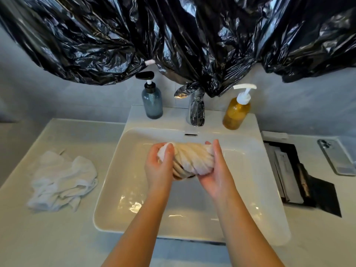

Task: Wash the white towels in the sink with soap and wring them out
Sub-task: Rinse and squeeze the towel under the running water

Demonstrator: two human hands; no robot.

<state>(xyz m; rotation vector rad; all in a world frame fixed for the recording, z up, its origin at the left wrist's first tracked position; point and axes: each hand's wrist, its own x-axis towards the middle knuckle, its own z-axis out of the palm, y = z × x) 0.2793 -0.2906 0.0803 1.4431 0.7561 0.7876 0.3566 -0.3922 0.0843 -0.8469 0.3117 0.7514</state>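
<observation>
Over the middle of the white sink [260, 170], both hands hold one twisted towel [189, 158] between them, clear of the basin floor. The left hand [159, 166] grips the towel's left end, fingers curled round it with a white tuft poking out above the thumb. The right hand [217, 170] cups the right end from below and behind, fingers wrapped up over the roll. The cloth shows tight spiral folds running from one hand to the other.

A second white towel [61, 180] lies crumpled on the bench [48, 237] left of the sink, well apart from the hands. On the sink's back ledge a blue pump bottle [152, 103] stands at the left corner, an amber pump bottle [236, 112] at the right, and the faucet [195, 109], wrapped in black plastic, between them. A phone [336, 157] rests near the bench's right edge.
</observation>
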